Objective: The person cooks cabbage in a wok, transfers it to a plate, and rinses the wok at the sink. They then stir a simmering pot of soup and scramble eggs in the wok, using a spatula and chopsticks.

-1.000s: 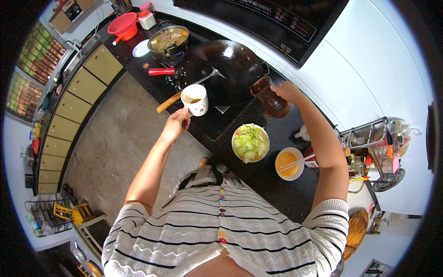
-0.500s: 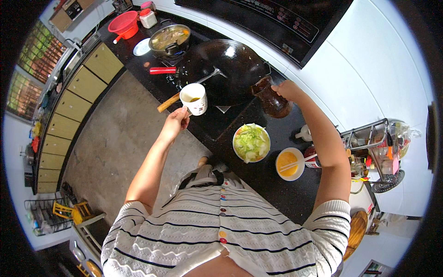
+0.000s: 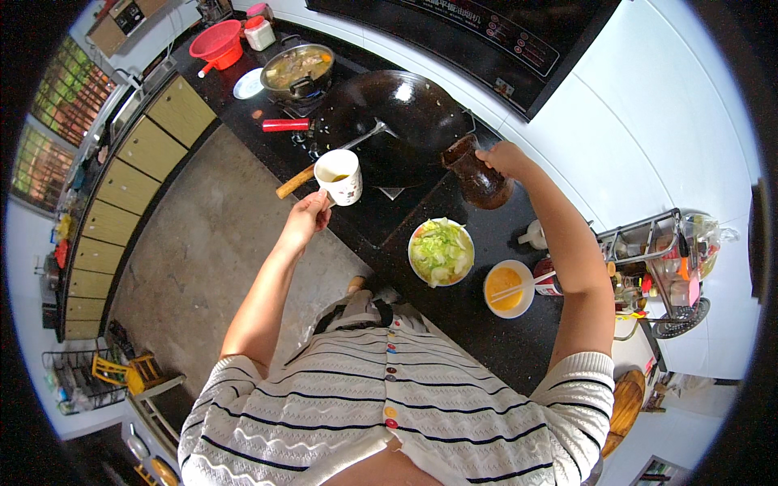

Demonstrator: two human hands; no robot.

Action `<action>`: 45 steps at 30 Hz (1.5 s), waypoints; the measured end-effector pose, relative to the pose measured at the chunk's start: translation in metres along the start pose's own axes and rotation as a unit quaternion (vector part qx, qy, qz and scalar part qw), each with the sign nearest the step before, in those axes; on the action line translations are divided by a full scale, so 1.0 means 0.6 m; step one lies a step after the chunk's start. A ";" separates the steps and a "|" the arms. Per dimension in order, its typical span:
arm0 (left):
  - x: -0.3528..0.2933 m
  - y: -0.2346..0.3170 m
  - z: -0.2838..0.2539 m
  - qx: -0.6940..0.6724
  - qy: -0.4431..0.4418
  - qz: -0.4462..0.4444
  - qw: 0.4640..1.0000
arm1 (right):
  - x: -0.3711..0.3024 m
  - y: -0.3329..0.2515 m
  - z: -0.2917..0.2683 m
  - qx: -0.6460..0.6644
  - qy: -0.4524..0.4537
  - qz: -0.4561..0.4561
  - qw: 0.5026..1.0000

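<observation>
My left hand (image 3: 309,213) is closed on the handle of a white mug (image 3: 344,188), which has a little dark yellowish liquid inside. The mug is held above the counter's front edge, over the wooden handle (image 3: 297,180) of a spatula (image 3: 366,134) that rests in a large black wok (image 3: 413,101). Right of the wok, my right hand (image 3: 504,159) grips a dark brown glazed jug (image 3: 478,174), tilted with its mouth toward the wok. Nearer to me stand a bowl of chopped greens (image 3: 442,251) and a white bowl of beaten egg (image 3: 508,289) with chopsticks (image 3: 519,285) across it.
A pot of soup (image 3: 298,69) sits on the far-left burner, near a small white plate (image 3: 249,83), a red strainer (image 3: 216,44) and a red-lidded jar (image 3: 259,33). The black range hood (image 3: 486,40) hangs over the wok. At right is a metal rack (image 3: 648,243) with bottles.
The mug in my left hand has shifted very slightly left and down. My right hand and the brown jug have hardly moved.
</observation>
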State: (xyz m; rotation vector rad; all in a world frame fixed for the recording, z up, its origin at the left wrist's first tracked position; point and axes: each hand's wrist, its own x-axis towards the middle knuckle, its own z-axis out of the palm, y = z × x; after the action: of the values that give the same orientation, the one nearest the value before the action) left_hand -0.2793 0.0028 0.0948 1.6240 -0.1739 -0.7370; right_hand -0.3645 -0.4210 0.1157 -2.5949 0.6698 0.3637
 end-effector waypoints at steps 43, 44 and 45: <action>0.020 -0.003 0.059 0.016 -0.033 -0.029 0.999 | -0.052 0.096 0.081 0.282 -0.028 0.065 0.957; 0.023 -0.004 0.063 0.026 -0.037 -0.029 0.999 | -0.048 0.111 0.093 0.300 -0.028 0.055 0.952; 0.025 -0.006 0.068 0.036 -0.041 -0.029 0.998 | -0.044 0.124 0.102 0.318 -0.027 0.045 0.947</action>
State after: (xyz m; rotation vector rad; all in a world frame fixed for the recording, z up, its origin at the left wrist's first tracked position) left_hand -0.2911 -0.0381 0.0853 1.6741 -0.2153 -0.8517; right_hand -0.4333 -0.4402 0.0460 -1.9386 0.7416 0.1997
